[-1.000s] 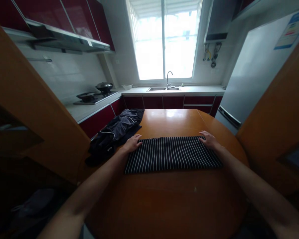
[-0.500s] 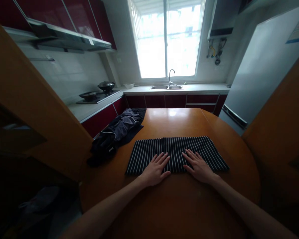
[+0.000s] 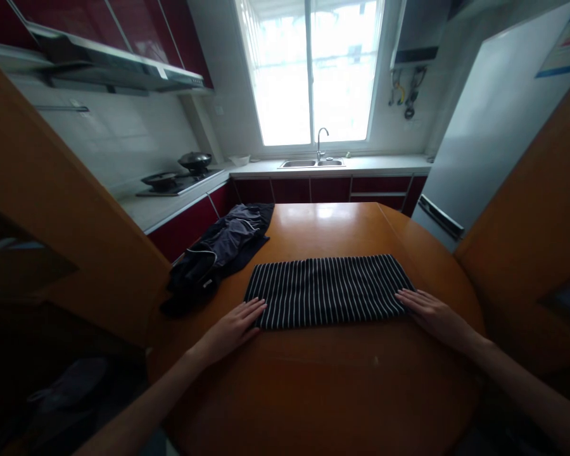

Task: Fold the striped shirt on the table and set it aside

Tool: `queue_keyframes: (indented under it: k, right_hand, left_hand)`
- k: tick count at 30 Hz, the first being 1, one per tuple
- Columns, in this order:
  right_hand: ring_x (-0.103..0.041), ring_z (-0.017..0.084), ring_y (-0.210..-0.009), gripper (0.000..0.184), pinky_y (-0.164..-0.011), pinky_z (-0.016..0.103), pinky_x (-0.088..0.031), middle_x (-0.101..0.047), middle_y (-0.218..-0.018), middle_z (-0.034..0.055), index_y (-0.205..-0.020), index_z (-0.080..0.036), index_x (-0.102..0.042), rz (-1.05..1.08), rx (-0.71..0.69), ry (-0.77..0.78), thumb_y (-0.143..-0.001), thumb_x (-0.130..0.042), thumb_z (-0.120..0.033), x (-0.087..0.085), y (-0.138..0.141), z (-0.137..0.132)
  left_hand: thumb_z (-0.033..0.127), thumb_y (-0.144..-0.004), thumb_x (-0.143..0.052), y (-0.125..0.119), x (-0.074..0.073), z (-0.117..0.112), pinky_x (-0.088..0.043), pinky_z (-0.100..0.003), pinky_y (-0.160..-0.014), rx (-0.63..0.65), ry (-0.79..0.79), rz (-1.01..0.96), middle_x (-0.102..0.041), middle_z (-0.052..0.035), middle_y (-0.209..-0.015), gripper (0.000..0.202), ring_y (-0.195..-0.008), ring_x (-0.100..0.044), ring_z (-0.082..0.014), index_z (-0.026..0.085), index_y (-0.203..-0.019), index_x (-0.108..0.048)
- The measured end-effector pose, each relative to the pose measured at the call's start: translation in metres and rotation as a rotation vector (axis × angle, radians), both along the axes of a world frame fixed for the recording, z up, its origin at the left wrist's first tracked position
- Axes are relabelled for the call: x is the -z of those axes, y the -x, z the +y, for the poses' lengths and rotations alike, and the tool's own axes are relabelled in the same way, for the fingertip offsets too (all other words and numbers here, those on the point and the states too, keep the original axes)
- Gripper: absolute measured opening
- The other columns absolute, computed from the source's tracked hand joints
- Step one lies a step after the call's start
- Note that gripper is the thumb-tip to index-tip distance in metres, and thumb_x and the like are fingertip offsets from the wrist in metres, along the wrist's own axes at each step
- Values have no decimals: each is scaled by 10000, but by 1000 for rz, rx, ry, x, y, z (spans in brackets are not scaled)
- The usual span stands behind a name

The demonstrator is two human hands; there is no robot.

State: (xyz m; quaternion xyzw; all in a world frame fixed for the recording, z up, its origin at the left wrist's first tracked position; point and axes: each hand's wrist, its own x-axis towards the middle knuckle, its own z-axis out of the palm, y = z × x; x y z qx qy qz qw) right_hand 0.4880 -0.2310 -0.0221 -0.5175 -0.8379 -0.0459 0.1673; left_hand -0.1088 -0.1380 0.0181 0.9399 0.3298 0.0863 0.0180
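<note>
A black cloth with thin white stripes (image 3: 330, 291), folded into a long flat rectangle, lies across the wooden table (image 3: 323, 386). My left hand (image 3: 235, 326) rests on its near left corner, fingers stretched out flat. At the opposite end, my right hand (image 3: 432, 313) lies over the near right corner with its fingers extended. Neither hand grips the cloth; both press on it from above. The corners under my fingers are hidden.
Dark clothing (image 3: 223, 244) lies heaped along the table's left edge. Beyond the table are a counter with a sink (image 3: 312, 163), a stove (image 3: 180, 182) with two pans, and a fridge (image 3: 487, 126) on the right.
My hands have slid apart from the middle of the striped cloth, the left to its left end and the right to its right end. The view has shifted slightly.
</note>
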Motion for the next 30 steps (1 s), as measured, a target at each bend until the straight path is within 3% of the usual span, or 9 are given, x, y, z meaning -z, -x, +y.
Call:
queue_keyframes:
  k: [4, 10, 13, 17, 21, 23, 25, 27, 30]
  right_hand:
    - [-593, 226, -1285, 551, -1103, 447, -474, -608, -1421, 39, -1422, -278, -569, -39, -37, -90, -934, -415, -75, -4, -3, 3]
    - [-686, 270, -1126, 445, -978, 465, -549, -722, -1245, 66, -1191, -232, -734, 45, 19, -123, -874, -462, -81, -5, 5, 6]
    - [-689, 274, -1107, 400, -978, 465, -541, -732, -1222, 63, -1166, -257, -745, 176, 17, -82, -865, -510, -140, -16, 4, -2]
    - [-696, 259, -1025, 272, -899, 388, -557, -743, -1127, 93, -1066, -233, -770, 407, -3, 118, -903, -554, -259, -62, 8, -21]
    - [-684, 244, -870, 294, -752, 343, -547, -734, -963, 106, -961, -200, -774, 590, -15, 311, -902, -616, -441, -130, 6, -33]
    - [-671, 252, -842, 323, -736, 352, -534, -737, -921, 94, -921, -213, -769, 647, 70, 302, -835, -693, -515, -161, -2, -30]
    - [-658, 246, -786, 345, -710, 348, -526, -738, -855, 77, -881, -226, -770, 681, 173, 279, -750, -772, -545, -181, -13, -18]
    - [-650, 230, -754, 343, -696, 334, -527, -740, -824, 65, -869, -234, -775, 726, 239, 305, -708, -809, -535, -189, -22, 0]
    - [-661, 214, -775, 339, -708, 312, -534, -755, -861, 65, -887, -210, -772, 785, 276, 464, -710, -810, -497, -176, -26, 35]
  left_hand:
    - [-33, -923, -354, -5, -5, -3, -395, -468, -1177, 77, -2, 48, -465, -1, -1550, 717, -1467, -373, -230, 338, -1536, -388]
    - [26, -928, -391, -23, 7, 4, -520, -400, -1067, 24, -83, -190, -662, -55, -1331, 505, -1230, -631, -204, 240, -1322, -625]
    - [101, -948, -407, -19, 5, 3, -575, -366, -974, -18, -69, -291, -722, -68, -1216, 410, -1103, -701, -207, 217, -1233, -677]
    - [179, -930, -456, -12, -37, -8, -576, -330, -924, -100, 96, -360, -759, -57, -1123, 351, -1006, -730, -212, 211, -1156, -722]
    - [343, -899, -571, -10, -117, -10, -583, -308, -809, -205, 325, -366, -782, -55, -1001, 298, -885, -732, -231, 193, -1069, -764]
    - [422, -875, -628, -12, -156, 0, -569, -290, -793, -230, 377, -365, -783, -43, -969, 317, -869, -716, -224, 198, -1044, -775]
    - [468, -836, -682, -17, -182, 18, -553, -277, -791, -238, 409, -365, -779, -37, -950, 346, -852, -691, -210, 187, -1011, -781]
    - [486, -816, -706, -24, -189, 43, -538, -266, -778, -239, 476, -378, -771, -35, -936, 372, -828, -666, -191, 164, -986, -779]
    - [521, -767, -743, -38, -162, 82, -533, -270, -727, -246, 669, -381, -760, -45, -888, 415, -775, -655, -184, 146, -941, -775]
